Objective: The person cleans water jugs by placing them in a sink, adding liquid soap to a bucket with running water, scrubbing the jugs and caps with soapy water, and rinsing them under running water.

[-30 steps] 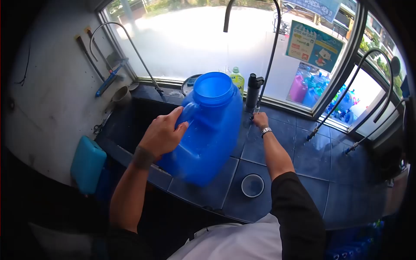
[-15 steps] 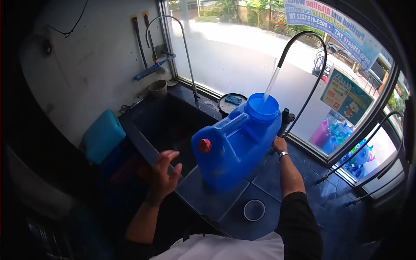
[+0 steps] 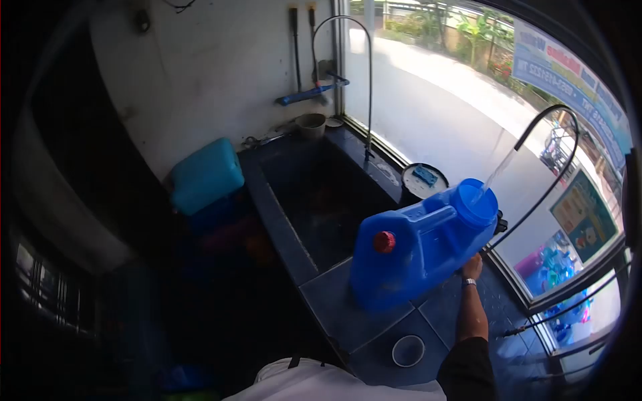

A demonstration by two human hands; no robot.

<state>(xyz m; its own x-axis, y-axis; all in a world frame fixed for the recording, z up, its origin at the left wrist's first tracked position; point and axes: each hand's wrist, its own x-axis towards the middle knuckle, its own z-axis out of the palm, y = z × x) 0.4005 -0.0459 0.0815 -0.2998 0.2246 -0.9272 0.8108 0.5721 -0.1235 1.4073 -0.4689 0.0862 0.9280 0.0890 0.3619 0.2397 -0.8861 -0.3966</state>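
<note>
At 4 o'clock, a glossy blue plastic jug with a ribbed red cap sits on the dark tiled counter, long axis 8-to-2, wide mouth towards 2, receiving water. The right hand is beside it, fingers hidden; grip and left hand's state cannot be told. The banner at 2 shows mirrored "Alkaline".

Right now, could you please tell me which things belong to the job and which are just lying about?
In use:
- blue jug, catching water
- curved black spout, running
- right hand, beside the jug

Apparently lying about:
- blue sponge on white lid
- small bowl
- teal container
</note>
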